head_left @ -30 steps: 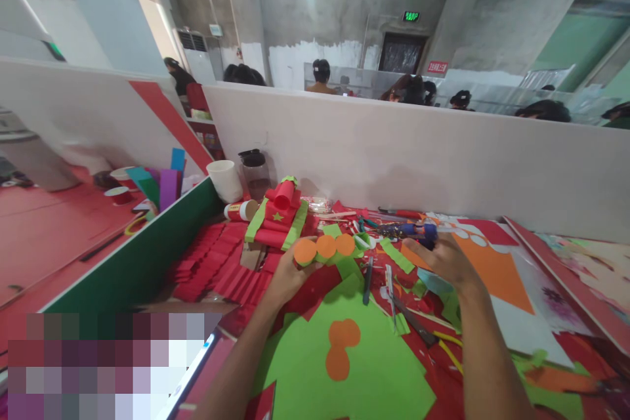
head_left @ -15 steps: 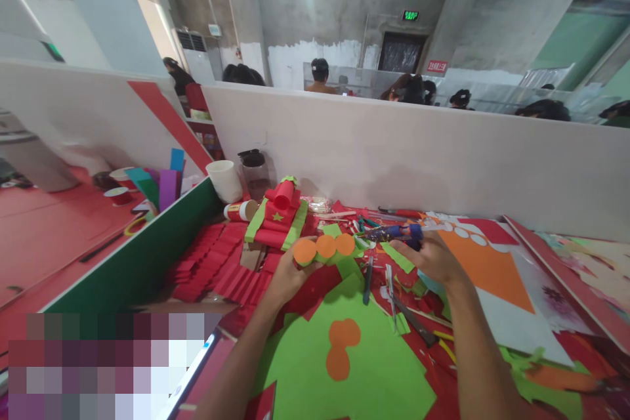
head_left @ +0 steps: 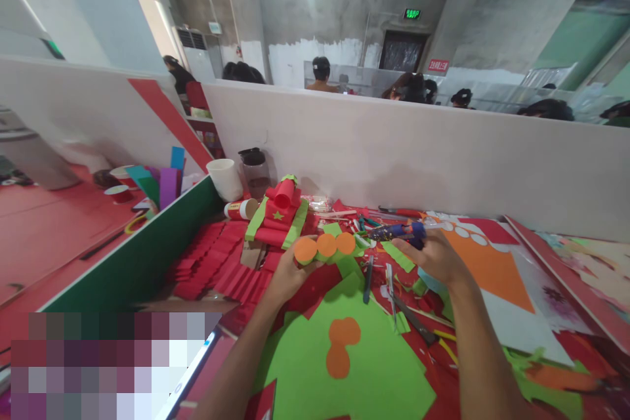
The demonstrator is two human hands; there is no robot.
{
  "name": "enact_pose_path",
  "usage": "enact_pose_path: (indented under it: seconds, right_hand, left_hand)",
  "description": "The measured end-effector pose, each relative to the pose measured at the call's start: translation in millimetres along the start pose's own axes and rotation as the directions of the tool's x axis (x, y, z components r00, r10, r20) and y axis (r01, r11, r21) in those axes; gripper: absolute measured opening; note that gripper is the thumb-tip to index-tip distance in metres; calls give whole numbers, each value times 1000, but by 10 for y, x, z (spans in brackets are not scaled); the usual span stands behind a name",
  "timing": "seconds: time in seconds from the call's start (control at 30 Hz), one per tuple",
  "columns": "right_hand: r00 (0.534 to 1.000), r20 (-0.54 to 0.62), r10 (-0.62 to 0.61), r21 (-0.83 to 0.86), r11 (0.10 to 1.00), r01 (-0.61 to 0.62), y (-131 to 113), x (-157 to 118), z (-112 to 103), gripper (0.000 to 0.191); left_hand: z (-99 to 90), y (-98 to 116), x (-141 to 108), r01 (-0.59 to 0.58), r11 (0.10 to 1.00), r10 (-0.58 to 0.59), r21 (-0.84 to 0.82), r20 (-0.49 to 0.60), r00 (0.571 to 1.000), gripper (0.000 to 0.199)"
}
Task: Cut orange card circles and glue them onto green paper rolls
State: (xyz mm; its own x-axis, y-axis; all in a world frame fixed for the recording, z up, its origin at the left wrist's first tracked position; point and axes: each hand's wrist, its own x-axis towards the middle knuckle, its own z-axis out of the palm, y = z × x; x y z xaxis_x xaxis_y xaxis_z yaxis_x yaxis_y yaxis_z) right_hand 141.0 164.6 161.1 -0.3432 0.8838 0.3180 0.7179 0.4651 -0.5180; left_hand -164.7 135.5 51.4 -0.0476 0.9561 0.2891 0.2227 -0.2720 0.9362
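Note:
My left hand point(head_left: 291, 275) pinches a green paper strip bearing three orange paper circles point(head_left: 326, 245) in a row. In my right hand point(head_left: 439, 257) is a blue glue gun point(head_left: 388, 232), its nozzle pointing left toward the strip, close to the last circle. Below both hands lies a large green paper sheet point(head_left: 378, 348) with several loose orange paper discs point(head_left: 338, 361) on it. Just beyond my left hand stands a red paper model point(head_left: 279, 215) with green strips and a small star.
Pleated red paper point(head_left: 211, 252) fills the left side. Scissors point(head_left: 418, 321), a craft knife point(head_left: 367, 280) and paper scraps lie between the hands. An orange sheet point(head_left: 492, 269) is at right. A white cup point(head_left: 224, 178) and a jar point(head_left: 254, 172) stand by the white partition point(head_left: 394, 144).
Hardly anything differs. The glue gun and my right hand have shifted very slightly to the right; the left hand keeps the strip in place.

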Motion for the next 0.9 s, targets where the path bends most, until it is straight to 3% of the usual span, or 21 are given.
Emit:
enact_pose_path:
  seconds: [0.63, 0.9]
  right_hand:
    - [999, 39, 5, -2, 1000, -5, 99, -55, -131, 33]
    - [1000, 2, -15, -23, 1000, 15, 12, -37, -79, 33]
  left_hand:
    - [10, 35, 16, -41, 999, 40, -16, -6, 999, 51]
    - [9, 67, -1, -21, 1000, 21, -10, -2, 1000, 48]
